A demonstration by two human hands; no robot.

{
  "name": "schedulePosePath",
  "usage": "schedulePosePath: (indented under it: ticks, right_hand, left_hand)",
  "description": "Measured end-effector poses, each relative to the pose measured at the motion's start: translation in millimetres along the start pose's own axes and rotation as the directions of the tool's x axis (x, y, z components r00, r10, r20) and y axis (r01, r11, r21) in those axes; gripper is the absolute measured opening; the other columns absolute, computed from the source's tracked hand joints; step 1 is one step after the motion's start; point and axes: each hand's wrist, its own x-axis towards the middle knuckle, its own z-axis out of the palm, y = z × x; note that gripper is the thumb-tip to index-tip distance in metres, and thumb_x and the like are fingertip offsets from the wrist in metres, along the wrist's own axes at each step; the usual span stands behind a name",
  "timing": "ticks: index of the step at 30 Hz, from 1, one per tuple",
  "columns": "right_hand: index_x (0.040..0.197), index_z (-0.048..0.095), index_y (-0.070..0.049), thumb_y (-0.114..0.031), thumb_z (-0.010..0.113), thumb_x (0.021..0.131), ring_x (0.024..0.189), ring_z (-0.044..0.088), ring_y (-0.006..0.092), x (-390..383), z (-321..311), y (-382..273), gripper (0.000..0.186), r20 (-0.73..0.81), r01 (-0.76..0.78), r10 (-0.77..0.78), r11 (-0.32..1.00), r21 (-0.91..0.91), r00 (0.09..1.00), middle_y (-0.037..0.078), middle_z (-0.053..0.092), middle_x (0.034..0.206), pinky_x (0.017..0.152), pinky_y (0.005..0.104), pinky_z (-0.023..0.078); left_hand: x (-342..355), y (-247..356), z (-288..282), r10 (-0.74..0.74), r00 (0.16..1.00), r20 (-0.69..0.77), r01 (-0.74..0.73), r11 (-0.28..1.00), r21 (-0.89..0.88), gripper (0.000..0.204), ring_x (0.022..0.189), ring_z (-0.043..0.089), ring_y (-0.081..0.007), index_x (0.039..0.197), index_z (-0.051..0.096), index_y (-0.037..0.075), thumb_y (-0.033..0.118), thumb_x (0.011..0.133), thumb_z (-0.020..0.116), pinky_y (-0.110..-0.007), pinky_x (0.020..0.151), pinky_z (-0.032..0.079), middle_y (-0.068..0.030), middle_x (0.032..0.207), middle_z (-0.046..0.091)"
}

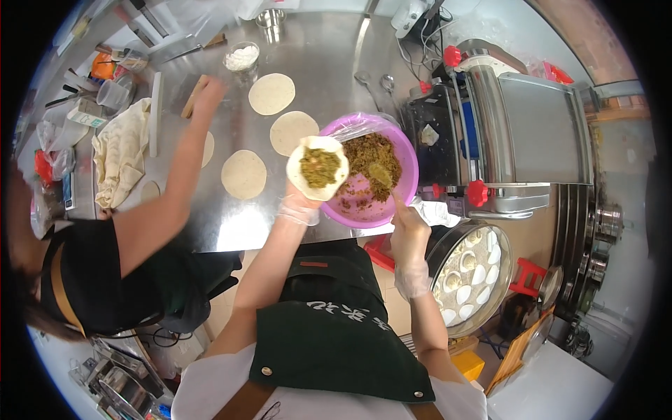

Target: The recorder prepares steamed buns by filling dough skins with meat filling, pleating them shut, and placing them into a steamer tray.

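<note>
Filled dough wrapper sits on the person's left hand, its far edge overlapping the left rim of the pink bowl in this view. Green-brown filling covers its middle, leaving a pale border all round. Most of the left fingers are hidden beneath the dough, so I cannot tell whether they are spread or pressed together. Above the bowl's near right rim, the right hand has its fingers curled round the handle of a spoon, whose head rests in the filling mix. Clear plastic gloves show at both wrists.

Close to the steel table's front edge, the bowl has the pressing machine just beyond its right side, a tight margin. Below that machine, the round pan of pale pieces stands near the right forearm. Leftward there is more room: flat dough rounds lie with steel between some of them, and a co-worker's hand grips a rolling pin farther left.
</note>
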Motion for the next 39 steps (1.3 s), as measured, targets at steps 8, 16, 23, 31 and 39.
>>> schedulePosePath:
  ticks: [8, 16, 23, 31, 39]
  right_hand:
    - [0.113, 0.073, -0.019, -0.01, 0.055, 0.088, 0.082, 0.067, 0.0415, 37.5, 76.6, 70.1, 0.032, 0.34, -0.051, 0.192, 0.922, -0.383, 0.92, 0.024, 0.067, 0.084, 0.073, 0.0493, 0.053]
    - [0.109, 0.073, -0.014, -0.01, 0.058, 0.085, 0.077, 0.066, 0.0426, 22.3, 127.3, 37.8, 0.029, 0.4, 0.036, 0.123, 0.929, -0.368, 0.908, 0.023, 0.067, 0.08, 0.072, 0.05, 0.054]
    - [0.117, 0.071, -0.007, -0.008, 0.063, 0.087, 0.057, 0.062, 0.0204, 34.0, 117.0, 61.2, 0.03, 0.55, -0.481, 0.36, 0.872, 0.087, 0.753, 0.013, 0.068, 0.072, 0.052, 0.0325, 0.048]
    - [0.118, 0.069, 0.0, 0.001, 0.059, 0.088, 0.066, 0.056, 0.0111, 41.5, 65.5, 47.9, 0.032, 0.648, -0.814, 0.53, 0.516, 0.266, 0.547, 0.005, 0.061, 0.074, 0.059, 0.0273, 0.05]
    - [0.128, 0.064, -0.004, 0.01, 0.057, 0.084, 0.061, 0.06, 0.0178, 4.1, 26.4, -24.0, 0.047, -0.069, 0.182, -0.188, 0.98, -0.086, 0.98, 0.01, 0.064, 0.079, 0.06, 0.029, 0.051]
  left_hand:
    - [-51.0, 14.5, -15.7, 0.059, 0.992, -0.11, -0.057, 0.998, 0.026, 0.042, 0.09, 0.067, -0.0321, 0.109, 0.063, 0.006, 0.044, 0.098, 0.049, -0.044, 0.073, 0.057, -0.0167, 0.103, 0.068]
    - [-63.0, 6.4, -54.8, 0.128, 0.975, -0.184, -0.136, 0.99, -0.03, 0.032, 0.102, 0.066, -0.0312, 0.112, 0.064, 0.011, 0.037, 0.098, 0.049, -0.048, 0.086, 0.055, -0.01, 0.112, 0.068]
    - [-64.3, 10.8, -53.3, 0.153, 0.975, -0.16, -0.154, 0.988, 0.008, 0.033, 0.101, 0.066, -0.0293, 0.113, 0.064, 0.012, 0.037, 0.099, 0.048, -0.048, 0.087, 0.055, -0.0087, 0.113, 0.068]
    - [-44.2, 27.5, -34.7, 0.127, 0.99, -0.066, -0.124, 0.991, 0.045, 0.034, 0.104, 0.066, -0.0298, 0.115, 0.062, 0.012, 0.039, 0.098, 0.051, -0.048, 0.087, 0.058, -0.0095, 0.116, 0.067]
    - [-7.5, -21.3, 17.2, -0.012, 0.984, -0.177, 0.026, 0.996, 0.08, 0.039, 0.095, 0.066, -0.0311, 0.113, 0.061, 0.009, 0.042, 0.101, 0.044, -0.046, 0.082, 0.058, -0.0118, 0.105, 0.067]
